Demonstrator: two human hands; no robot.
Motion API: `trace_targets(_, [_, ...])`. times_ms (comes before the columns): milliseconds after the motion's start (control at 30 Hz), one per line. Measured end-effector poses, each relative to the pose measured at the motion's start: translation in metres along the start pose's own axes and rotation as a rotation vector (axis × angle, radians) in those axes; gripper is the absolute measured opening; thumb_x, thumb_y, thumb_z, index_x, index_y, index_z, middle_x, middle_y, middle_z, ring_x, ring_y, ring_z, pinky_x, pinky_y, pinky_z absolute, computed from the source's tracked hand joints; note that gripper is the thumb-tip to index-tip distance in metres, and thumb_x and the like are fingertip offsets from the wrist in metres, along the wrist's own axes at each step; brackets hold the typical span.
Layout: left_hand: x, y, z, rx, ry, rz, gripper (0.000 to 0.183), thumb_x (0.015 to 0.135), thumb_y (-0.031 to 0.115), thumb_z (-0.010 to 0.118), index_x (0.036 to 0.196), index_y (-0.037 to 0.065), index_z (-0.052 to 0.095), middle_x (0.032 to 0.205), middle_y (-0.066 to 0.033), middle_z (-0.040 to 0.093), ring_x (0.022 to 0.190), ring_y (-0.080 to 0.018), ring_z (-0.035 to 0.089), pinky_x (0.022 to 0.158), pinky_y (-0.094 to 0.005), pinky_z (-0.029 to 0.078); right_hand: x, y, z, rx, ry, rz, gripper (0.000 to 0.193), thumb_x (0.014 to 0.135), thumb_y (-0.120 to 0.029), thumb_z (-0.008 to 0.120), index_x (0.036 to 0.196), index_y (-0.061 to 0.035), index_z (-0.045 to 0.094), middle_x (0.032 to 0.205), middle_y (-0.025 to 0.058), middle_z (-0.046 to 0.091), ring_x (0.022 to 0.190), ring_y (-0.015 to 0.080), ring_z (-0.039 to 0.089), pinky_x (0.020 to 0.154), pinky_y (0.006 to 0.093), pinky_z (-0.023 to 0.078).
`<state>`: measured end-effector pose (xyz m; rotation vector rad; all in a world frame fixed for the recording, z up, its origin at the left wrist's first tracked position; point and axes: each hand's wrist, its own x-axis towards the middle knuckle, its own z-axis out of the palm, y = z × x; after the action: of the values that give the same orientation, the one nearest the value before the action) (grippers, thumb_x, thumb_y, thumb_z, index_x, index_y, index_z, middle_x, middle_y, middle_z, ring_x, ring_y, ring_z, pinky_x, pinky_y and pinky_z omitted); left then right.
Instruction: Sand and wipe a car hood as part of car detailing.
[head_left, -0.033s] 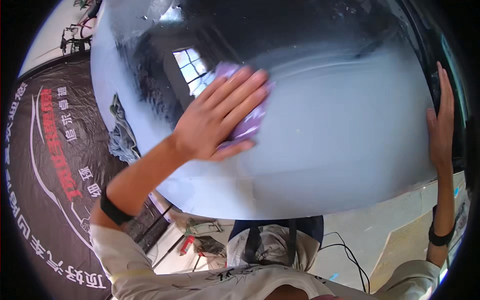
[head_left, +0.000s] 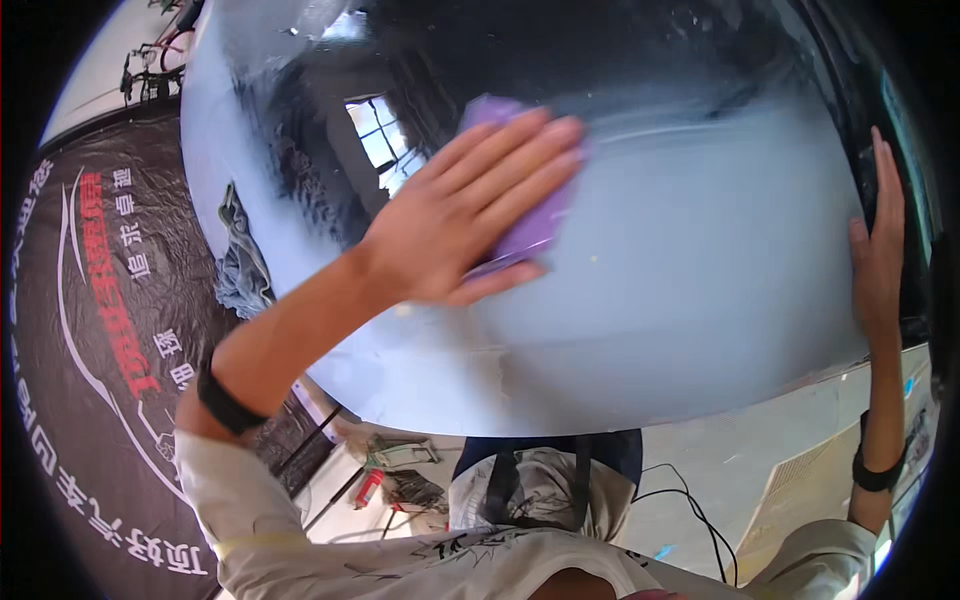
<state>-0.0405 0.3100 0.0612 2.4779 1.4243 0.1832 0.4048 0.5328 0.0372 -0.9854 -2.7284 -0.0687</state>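
Observation:
Fingers stretched, my left hand (head_left: 450,225) presses a purple, slightly shiny pad (head_left: 545,225) flat against a curved car panel (head_left: 640,300), with the thumb along the pad's near edge. Part of the pad is hidden beneath the palm. The panel is glossy black toward the far side and cloudy grey over its middle and near part. My right hand (head_left: 880,255) rests on the panel's right edge, its fingers straight and nothing in it. A grey-blue crumpled cloth (head_left: 240,265) lies at the panel's left edge.
A dark printed sheet (head_left: 60,400) hangs or lies along the left. Below the panel are a red-and-grey item (head_left: 368,490) and black cables (head_left: 700,510) on the floor. A bicycle (head_left: 155,60) stands at the far left.
My left hand has slid the purple pad to the right and a little away from me across the panel. My right hand stays nearly where it was.

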Motion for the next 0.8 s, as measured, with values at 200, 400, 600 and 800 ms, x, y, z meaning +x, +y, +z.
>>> trace_targets(200, [0.165, 0.006, 0.061, -0.101, 0.384, 0.227, 0.083, 0.101, 0.052, 0.057, 0.160, -0.002, 0.035, 0.168, -0.0204, 0.032, 0.156, -0.0358, 0.031, 0.128, -0.0484, 0.023, 0.010, -0.028, 0.036, 0.255, -0.011, 0.038, 0.081, 0.106, -0.054, 0.042, 0.162, 0.0026, 0.029, 0.168, 0.0220, 0.033, 0.157, 0.0401, 0.024, 0.128, 0.0517, 0.016])
trace_targets(400, [-0.005, 0.011, 0.025, -0.067, 0.018, 0.022, 0.082, 0.102, 0.053, 0.053, 0.162, 0.001, 0.033, 0.170, -0.0180, 0.031, 0.159, -0.0340, 0.025, 0.129, -0.0482, 0.019, -0.018, 0.002, -0.003, 0.181, 0.004, 0.089, 0.078, 0.105, -0.049, 0.045, 0.163, 0.0007, 0.029, 0.168, 0.0207, 0.033, 0.157, 0.0404, 0.025, 0.127, 0.0530, 0.020])
trace_targets(600, [0.072, 0.032, -0.002, 0.047, 0.032, 0.020, 0.084, 0.104, 0.056, 0.049, 0.163, -0.001, 0.030, 0.170, -0.0215, 0.029, 0.157, -0.0401, 0.027, 0.128, -0.0520, 0.021, -0.001, -0.008, 0.006, 0.102, 0.015, -0.019, 0.073, 0.107, -0.051, 0.044, 0.164, -0.0070, 0.033, 0.168, 0.0163, 0.036, 0.157, 0.0369, 0.028, 0.127, 0.0538, 0.022])
trace_targets(800, [0.164, 0.033, 0.038, -0.056, 0.244, 0.166, 0.080, 0.105, 0.051, 0.051, 0.161, -0.003, 0.032, 0.170, -0.0228, 0.028, 0.157, -0.0403, 0.026, 0.128, -0.0523, 0.019, -0.004, -0.016, 0.030, 0.299, 0.020, 0.014, 0.072, 0.107, -0.050, 0.046, 0.163, -0.0057, 0.034, 0.168, 0.0158, 0.036, 0.157, 0.0364, 0.027, 0.126, 0.0527, 0.022])
